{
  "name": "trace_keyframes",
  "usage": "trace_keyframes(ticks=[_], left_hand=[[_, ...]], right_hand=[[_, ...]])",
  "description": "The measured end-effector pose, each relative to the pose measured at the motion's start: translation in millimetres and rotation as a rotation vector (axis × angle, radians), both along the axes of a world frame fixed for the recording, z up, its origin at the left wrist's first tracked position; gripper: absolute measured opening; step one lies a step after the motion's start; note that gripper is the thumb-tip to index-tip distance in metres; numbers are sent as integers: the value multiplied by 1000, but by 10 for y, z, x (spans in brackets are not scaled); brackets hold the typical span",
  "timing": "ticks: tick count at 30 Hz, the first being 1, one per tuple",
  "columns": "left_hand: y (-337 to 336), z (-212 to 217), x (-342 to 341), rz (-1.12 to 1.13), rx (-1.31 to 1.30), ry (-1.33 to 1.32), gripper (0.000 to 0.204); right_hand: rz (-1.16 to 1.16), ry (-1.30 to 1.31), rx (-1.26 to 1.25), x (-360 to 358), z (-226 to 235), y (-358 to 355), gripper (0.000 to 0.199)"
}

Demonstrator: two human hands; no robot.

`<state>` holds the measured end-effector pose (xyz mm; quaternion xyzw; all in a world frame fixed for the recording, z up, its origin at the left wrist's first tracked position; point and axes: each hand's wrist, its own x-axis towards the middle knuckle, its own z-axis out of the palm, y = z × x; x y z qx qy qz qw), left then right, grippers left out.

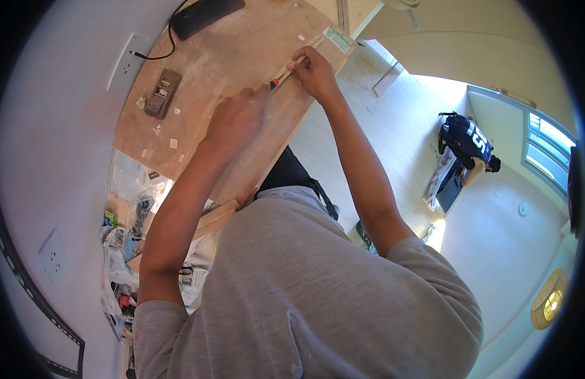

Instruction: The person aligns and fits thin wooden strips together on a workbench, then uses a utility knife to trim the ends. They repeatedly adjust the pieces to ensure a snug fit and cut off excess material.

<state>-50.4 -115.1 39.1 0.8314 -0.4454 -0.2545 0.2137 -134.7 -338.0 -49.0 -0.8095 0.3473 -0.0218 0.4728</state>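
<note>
Two hands on a dusty wooden board (210, 69), left hand (235, 120) pressing flat, right hand (314, 72) clenched on a pencil (281, 77).

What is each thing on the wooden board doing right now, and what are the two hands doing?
Left hand: pressed flat on the wooden board.
Right hand: gripping a thin red-tipped tool against a light strip.
Brown block: lying flat, untouched.
Black device: lying at the board's far edge, cable attached.

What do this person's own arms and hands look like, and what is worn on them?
Both arms are bare from the short grey T-shirt sleeves down. The left hand and right hand wear no gloves; no watch, bracelet or ring is visible.
</note>
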Motion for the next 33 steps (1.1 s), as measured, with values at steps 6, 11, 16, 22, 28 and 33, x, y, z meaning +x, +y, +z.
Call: trace_keyframes(ticks=[6,11,16,22,28,33], left_hand=[[152,25,-13,64,62,34,41],[515,55,-115,74,108,30,41],[800,54,-168,57,84,11,46],[1125,143,-244,124,99,49,41],[1205,142,-217,117,87,57,45],[939,94,-203,141,80,-40,43]], right_hand=[[-45,-6,-32,112,-49,10,25],[-67,20,10,108,-39,20,26],[-71,13,35,93,-33,11,27],[-47,8,9,106,-41,-3,29],[-52,-20,152,105,77,-20,29],[-55,-113,-22,65,81,22,48]])
